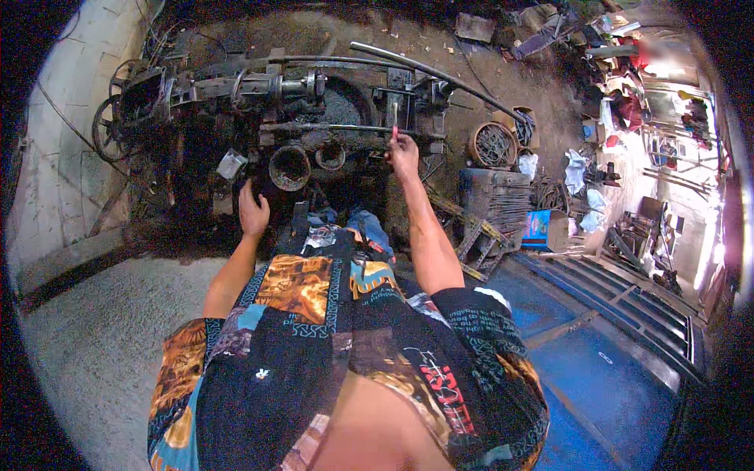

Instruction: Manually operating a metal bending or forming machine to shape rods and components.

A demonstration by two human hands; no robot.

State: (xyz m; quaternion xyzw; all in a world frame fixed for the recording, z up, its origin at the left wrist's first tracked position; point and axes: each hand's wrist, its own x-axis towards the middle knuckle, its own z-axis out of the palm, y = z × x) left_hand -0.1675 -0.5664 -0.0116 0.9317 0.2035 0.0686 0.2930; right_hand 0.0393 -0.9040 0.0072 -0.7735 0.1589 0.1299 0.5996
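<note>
My right hand [404, 158] grips a slim red-handled tool [395, 133] with a pale shaft, perhaps a screwdriver; its tip points away from me at the right end of a dark, greasy lathe [330, 129]. On the near side of that machine, my left hand [253, 212] hangs with thumb and fingers apart, and nothing shows in it. Just beyond its fingers is a small whitish box [231, 165]. Two round, dark-rimmed containers, one larger [290, 168] and one smaller [331, 156], sit between my hands. The lathe's chuck and spindle parts [302, 85] lie farther off.
A long metal bar [440, 74] slants across the lathe's far right. To the right stand a round bin of metal pieces [493, 144], a dark metal cabinet [499, 196] and a blue-and-red carton [542, 228]. A blue metal gate [585, 345] lies at lower right. Clutter lines the right wall.
</note>
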